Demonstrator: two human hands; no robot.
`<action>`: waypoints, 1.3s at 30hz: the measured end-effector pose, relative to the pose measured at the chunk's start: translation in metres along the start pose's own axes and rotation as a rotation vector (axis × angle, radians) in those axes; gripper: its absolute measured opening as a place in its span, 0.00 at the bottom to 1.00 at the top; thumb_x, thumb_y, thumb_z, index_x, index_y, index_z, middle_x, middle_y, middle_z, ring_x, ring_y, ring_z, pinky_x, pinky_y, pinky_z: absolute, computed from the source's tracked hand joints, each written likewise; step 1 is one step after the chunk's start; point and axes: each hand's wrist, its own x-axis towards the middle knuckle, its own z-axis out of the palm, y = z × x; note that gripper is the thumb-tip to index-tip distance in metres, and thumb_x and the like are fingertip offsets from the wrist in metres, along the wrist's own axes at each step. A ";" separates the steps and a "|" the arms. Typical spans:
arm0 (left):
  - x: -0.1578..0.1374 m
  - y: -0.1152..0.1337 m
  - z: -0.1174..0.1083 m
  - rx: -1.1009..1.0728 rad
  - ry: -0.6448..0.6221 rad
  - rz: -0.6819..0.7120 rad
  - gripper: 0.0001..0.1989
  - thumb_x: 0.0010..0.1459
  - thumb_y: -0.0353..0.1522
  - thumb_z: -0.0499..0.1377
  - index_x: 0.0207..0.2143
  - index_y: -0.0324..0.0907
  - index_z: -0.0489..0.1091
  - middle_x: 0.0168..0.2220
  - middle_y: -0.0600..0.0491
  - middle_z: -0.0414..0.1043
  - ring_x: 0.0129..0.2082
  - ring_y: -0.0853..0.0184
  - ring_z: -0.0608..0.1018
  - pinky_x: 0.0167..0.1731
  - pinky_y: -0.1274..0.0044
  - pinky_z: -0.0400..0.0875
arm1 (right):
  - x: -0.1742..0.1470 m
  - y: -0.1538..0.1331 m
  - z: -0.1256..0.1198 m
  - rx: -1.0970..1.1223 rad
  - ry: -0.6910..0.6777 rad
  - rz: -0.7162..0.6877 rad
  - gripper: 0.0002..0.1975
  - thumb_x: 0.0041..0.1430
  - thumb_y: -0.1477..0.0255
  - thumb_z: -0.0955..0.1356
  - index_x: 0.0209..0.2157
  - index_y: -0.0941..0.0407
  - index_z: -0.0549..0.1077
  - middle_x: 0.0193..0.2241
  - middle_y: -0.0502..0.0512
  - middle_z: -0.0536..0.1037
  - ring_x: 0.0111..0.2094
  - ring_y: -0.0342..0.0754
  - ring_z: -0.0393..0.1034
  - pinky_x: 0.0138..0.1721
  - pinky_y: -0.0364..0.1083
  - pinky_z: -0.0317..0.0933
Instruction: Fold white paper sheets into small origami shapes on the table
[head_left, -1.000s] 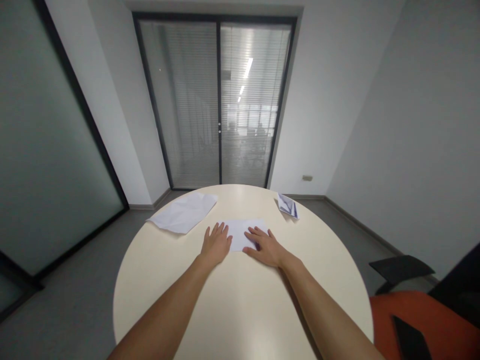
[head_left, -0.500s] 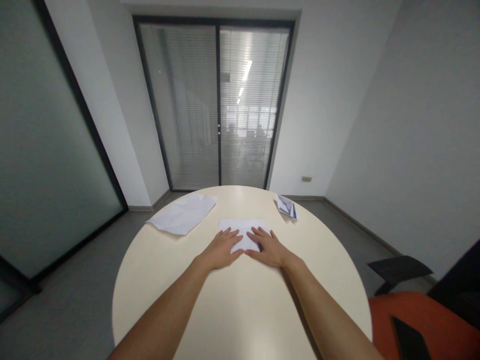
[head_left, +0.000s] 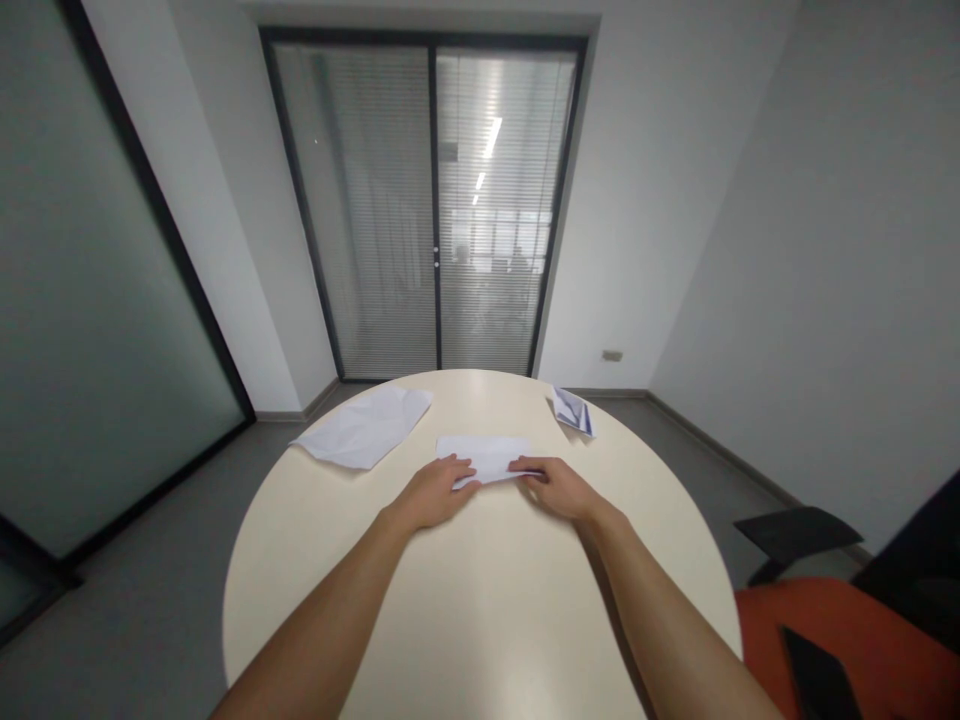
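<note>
A white sheet of paper (head_left: 491,457), seemingly folded into a wide strip, lies on the round table in front of me. At its near left corner, my left hand (head_left: 440,488) grips the edge, thumb below and fingers on top. My right hand (head_left: 553,486) pinches the near right edge, which is lifted slightly off the tabletop. Most of the right fingers are curled out of sight beneath the hand.
On the round cream table (head_left: 480,610), a creased white sheet (head_left: 367,428) lies at the far left. A folded paper piece with blue marks (head_left: 572,411) stands at the far right. An orange chair (head_left: 847,640) with black armrests is beside the table at right.
Both hands were spread flat on the paper. Now they have closed on its near edge, and the right side of that edge has come up a little.
</note>
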 end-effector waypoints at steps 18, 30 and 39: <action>0.013 -0.023 -0.006 -0.505 0.418 -0.145 0.11 0.58 0.40 0.59 0.31 0.42 0.72 0.29 0.54 0.76 0.31 0.66 0.77 0.34 0.78 0.67 | 0.013 0.012 -0.008 0.458 0.451 0.022 0.23 0.54 0.52 0.72 0.42 0.56 0.75 0.42 0.60 0.81 0.43 0.56 0.76 0.49 0.55 0.68; 0.018 -0.007 -0.002 -0.852 0.534 -0.189 0.20 0.54 0.42 0.63 0.45 0.40 0.68 0.39 0.47 0.78 0.35 0.63 0.80 0.36 0.74 0.74 | 0.012 0.005 -0.003 0.499 0.446 0.095 0.29 0.55 0.52 0.70 0.52 0.56 0.69 0.47 0.62 0.80 0.43 0.58 0.77 0.41 0.54 0.73; 0.016 -0.019 0.003 -0.548 0.506 -0.352 0.24 0.54 0.36 0.63 0.53 0.42 0.64 0.31 0.56 0.76 0.26 0.68 0.77 0.31 0.76 0.71 | 0.014 0.022 -0.002 0.410 0.447 0.244 0.31 0.51 0.51 0.72 0.51 0.54 0.68 0.40 0.61 0.81 0.36 0.58 0.78 0.34 0.55 0.73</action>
